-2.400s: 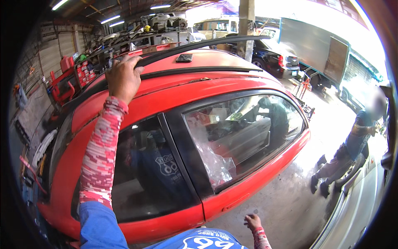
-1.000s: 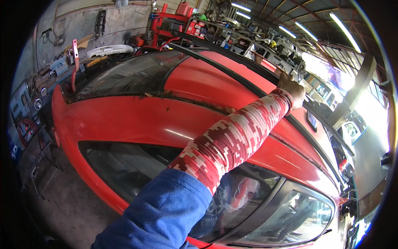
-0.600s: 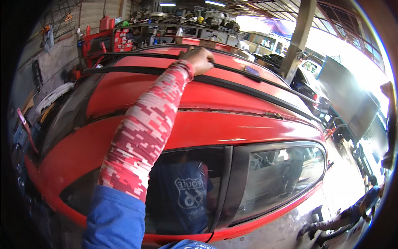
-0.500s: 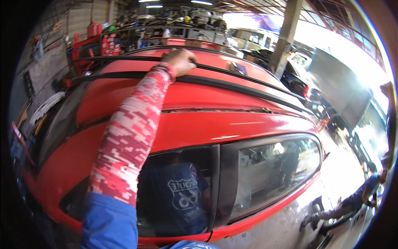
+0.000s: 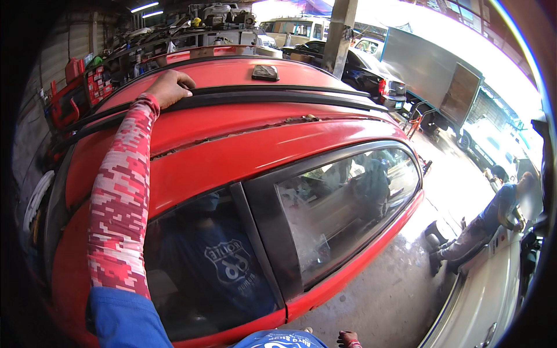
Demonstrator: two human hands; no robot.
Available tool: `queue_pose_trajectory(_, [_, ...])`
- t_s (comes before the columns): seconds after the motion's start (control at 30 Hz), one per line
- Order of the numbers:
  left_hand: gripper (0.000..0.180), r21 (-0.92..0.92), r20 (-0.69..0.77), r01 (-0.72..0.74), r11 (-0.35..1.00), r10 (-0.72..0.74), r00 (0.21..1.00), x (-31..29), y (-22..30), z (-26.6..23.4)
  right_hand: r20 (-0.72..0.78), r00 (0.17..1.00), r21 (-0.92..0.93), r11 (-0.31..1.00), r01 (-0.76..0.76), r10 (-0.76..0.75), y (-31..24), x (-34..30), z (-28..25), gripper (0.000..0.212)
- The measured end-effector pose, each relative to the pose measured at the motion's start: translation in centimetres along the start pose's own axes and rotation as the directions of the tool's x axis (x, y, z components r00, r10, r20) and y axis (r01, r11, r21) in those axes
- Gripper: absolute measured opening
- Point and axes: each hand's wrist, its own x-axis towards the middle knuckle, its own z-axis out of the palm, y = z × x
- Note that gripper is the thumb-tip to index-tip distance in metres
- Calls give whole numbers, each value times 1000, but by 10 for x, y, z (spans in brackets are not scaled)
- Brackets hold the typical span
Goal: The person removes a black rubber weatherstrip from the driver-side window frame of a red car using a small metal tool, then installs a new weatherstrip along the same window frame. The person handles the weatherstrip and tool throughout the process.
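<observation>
Stretched out in a red camouflage sleeve, my left arm reaches over the roof (image 5: 238,124) of a red car. My left hand (image 5: 170,90) is closed, its fingers curled over a long black trim strip (image 5: 325,89). A second black trim strip (image 5: 278,100) runs beside it, nearer to me, and both lie lengthwise across the roof. Farther back on the roof sits a small dark rectangular object (image 5: 265,72). Only a little of my right hand (image 5: 348,338) shows, low at the bottom edge; its fingers are too cut off to read.
An open groove (image 5: 232,133) with rough residue runs along the near roof edge. Below it are the side windows (image 5: 348,209). A person (image 5: 493,214) bends over a pale car panel (image 5: 484,298) at right. A concrete pillar (image 5: 339,37) and a dark car (image 5: 371,72) stand behind.
The view has swung to the right, so the car and my left arm sit farther left. My left hand stays at the trim strips. My right hand has come into view at the bottom.
</observation>
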Motion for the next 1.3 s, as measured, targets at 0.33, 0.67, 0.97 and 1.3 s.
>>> queue_pose_trajectory(0.33, [18, 105, -885, -501, 859, 311, 348, -116, 134, -4, 118, 991, -47, 997, 67, -61, 71, 16, -30, 29])
queue_pose_trajectory(0.67, [37, -883, 450, 458, 101, -93, 888, -588, 134, 136, 420, 907, -465, 850, 246, -32, -44, 77, 6, 34])
queue_pose_trajectory(0.97, [40, 343, 353, 852, -396, -786, -508, -1106, 206, 287, 621, 761, -725, 509, 465, 189, -25, 28, 140, 41])
queue_pose_trajectory(1.3, [37, -226, 497, 847, -481, -805, -325, -1359, 245, 353, 702, 652, -709, 201, 676, 287, 94, -56, 309, 47])
